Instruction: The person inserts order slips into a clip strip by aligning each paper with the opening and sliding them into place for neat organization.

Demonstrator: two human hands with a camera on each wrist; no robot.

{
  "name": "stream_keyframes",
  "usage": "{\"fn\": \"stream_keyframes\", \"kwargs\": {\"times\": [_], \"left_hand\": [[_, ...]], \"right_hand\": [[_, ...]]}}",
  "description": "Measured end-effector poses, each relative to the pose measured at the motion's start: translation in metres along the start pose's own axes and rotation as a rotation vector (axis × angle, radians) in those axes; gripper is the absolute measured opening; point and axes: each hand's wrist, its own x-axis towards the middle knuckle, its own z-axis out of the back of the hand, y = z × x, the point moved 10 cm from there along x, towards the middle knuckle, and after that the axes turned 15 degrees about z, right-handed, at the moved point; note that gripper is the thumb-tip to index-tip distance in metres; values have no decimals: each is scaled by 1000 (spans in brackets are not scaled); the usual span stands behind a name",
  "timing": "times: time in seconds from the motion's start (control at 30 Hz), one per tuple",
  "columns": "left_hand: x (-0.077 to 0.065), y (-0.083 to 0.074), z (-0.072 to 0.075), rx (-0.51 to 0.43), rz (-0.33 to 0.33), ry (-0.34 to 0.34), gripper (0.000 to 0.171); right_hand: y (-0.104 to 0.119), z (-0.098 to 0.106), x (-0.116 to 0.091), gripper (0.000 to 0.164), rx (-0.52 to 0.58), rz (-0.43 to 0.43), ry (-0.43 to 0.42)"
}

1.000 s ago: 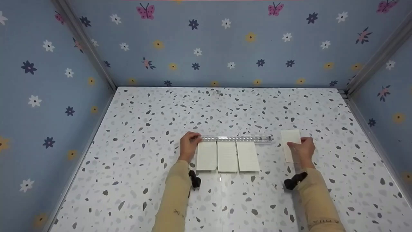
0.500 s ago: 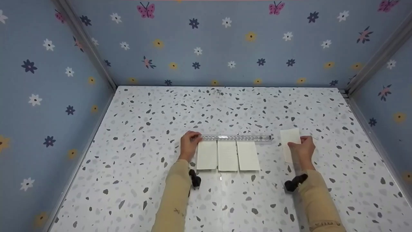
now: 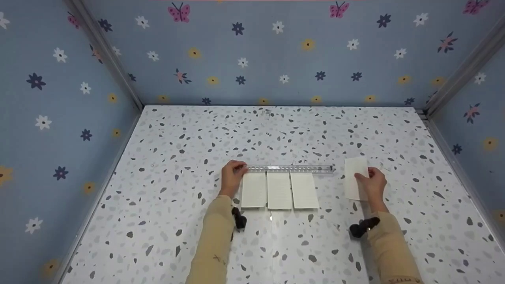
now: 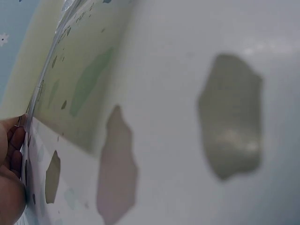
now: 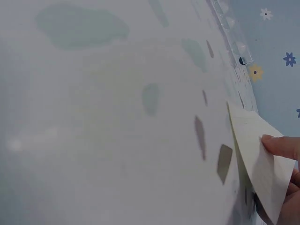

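A clear plastic strip point(image 3: 290, 169) with a row of round marks runs crosswise over the speckled table. My left hand point(image 3: 232, 178) pinches its left end between thumb and fingers; in the left wrist view that hand point(image 4: 10, 183) shows at the strip's edge. Just below the strip, three cream paper cards point(image 3: 279, 191) line up side by side, their upper edges at it. Off to the right, my right hand point(image 3: 375, 183) holds another cream card point(image 3: 352, 187) by its right side. In the right wrist view the thumb lies on this card's face point(image 5: 258, 145), and the card stands tilted.
The white speckled table point(image 3: 189, 244) extends on all sides of the hands. Blue flowered panels point(image 3: 276, 55) enclose it at the back, left and right, with grey metal posts point(image 3: 108, 59) at the corners. Each wrist carries a black camera mount point(image 3: 365, 227).
The card in the right hand has turned slightly more upright, and the right thumb has shifted a little to the right. The left hand, the strip and the three cards stay in place.
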Motion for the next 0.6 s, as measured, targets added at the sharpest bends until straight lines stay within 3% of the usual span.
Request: {"fn": "stream_keyframes", "kwargs": {"times": [0.13,0.27,0.6], "left_hand": [[-1,-1,0,7,-4,-8,13],[-1,0,0,-18,-10,0,13],[-3,-4,1,-82,-79,7,11]], "right_hand": [[2,2,-2,44,4,28,-21],[0,3,-5,42,6,4,-31],[3,6,-12,41,25,11,-75]]}}
